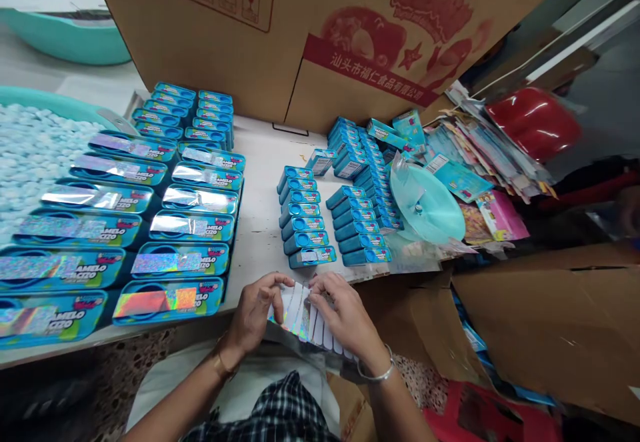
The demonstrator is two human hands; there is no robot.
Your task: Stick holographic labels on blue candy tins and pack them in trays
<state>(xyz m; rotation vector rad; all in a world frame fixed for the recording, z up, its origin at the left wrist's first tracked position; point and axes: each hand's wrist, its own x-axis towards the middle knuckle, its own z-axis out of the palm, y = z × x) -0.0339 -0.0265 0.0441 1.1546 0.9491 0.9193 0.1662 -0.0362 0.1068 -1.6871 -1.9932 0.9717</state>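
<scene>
A sheet of shiny holographic sticker strips (pixel 301 313) lies in my lap area, just below the table's front edge. My left hand (pixel 253 314) grips its left side, thumb and fingers bent together. Over the right part of the sheet, my right hand (pixel 345 309) pinches near its upper edge; whether a strip is lifted there, I cannot tell. Just beyond the fingers stands a row of small blue candy boxes (pixel 306 223); the nearest box (pixel 313 256) bears a shiny strip. More boxes (pixel 361 224) stand in a row to the right.
Larger-looking rows of blue boxes with shiny strips (pixel 183 260) fill the left side. Beyond them is a teal basin of pale blue candies (pixel 45 155). A big cardboard carton (pixel 250 49) stands behind. At right are a teal bowl (pixel 430 205), stacked packaging (pixel 495 149) and a red stool (pixel 490 415).
</scene>
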